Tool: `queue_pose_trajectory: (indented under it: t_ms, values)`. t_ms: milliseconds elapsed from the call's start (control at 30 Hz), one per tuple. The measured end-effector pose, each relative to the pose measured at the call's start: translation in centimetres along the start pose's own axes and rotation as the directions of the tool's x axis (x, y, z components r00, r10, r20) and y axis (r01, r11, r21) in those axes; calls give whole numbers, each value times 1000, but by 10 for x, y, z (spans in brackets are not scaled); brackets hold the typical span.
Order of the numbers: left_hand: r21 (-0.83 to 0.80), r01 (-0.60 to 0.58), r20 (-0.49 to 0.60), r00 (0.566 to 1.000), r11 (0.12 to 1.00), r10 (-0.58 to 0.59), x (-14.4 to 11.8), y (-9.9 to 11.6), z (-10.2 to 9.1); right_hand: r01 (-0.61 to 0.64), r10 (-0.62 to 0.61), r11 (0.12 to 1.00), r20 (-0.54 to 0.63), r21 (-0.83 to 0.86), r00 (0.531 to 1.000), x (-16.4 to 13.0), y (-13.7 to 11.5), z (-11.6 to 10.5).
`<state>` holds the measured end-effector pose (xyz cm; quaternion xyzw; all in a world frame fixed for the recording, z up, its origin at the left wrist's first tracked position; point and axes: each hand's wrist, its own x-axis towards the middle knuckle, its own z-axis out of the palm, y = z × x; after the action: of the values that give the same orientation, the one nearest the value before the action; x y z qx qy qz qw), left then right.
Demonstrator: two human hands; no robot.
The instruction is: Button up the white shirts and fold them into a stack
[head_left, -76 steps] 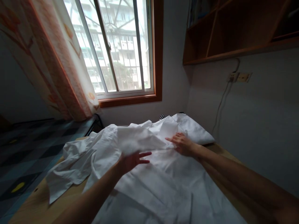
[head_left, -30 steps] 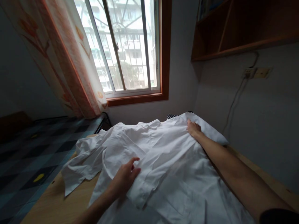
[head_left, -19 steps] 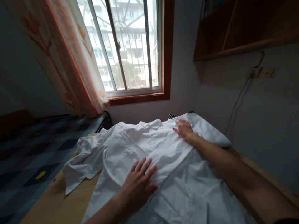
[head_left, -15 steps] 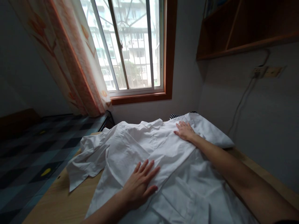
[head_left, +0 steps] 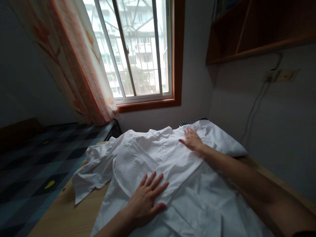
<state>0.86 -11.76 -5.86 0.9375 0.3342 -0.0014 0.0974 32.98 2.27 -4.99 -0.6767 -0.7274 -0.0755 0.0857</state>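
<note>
A white shirt (head_left: 170,158) lies spread over a wooden table (head_left: 66,214), with one sleeve crumpled at the left. My left hand (head_left: 146,199) presses flat on a folded panel of the shirt near the front, fingers apart. Farther back, my right hand (head_left: 192,140) rests flat on the shirt near its collar end, fingers spread. Neither hand grips the cloth.
A window (head_left: 138,49) with a wooden frame and a patterned curtain (head_left: 74,62) stands behind the table. A wooden shelf (head_left: 256,29) hangs on the right wall above a socket with a cable (head_left: 271,76). A checkered bed cover (head_left: 32,154) lies at the left.
My left hand let go of the shirt's folded edge and now lies flat on it. My right hand slid a little left from the far corner and flattened out.
</note>
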Motion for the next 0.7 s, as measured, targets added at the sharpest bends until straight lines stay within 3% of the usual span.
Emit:
queue_pose_trajectory:
  t_ms: [33, 100, 167, 200, 433, 700]
  values:
    - [0, 1, 13, 1000, 1000, -1, 0, 1, -1, 165, -165, 985, -2, 54, 986, -13, -19, 2]
    - [3, 0, 24, 1000, 1000, 0, 0, 3, -3, 432, -442, 888, 39, 159, 896, -41, -46, 11]
    - [5, -6, 18, 1000, 1000, 5, 0, 4, -5, 536, -568, 811, 98, 233, 817, -63, -54, 20]
    - [4, -8, 15, 1000, 1000, 8, -1, 5, -6, 540, -579, 804, 125, 249, 805, -69, -50, 23]
    - [-5, -22, 35, 999, 1000, 22, -2, 3, -4, 384, -391, 920, 227, 78, 892, -48, 17, 16]
    - [-20, -13, 45, 999, 1000, 13, -20, 8, -3, 147, -143, 989, 261, 5, 955, -32, 58, 16]
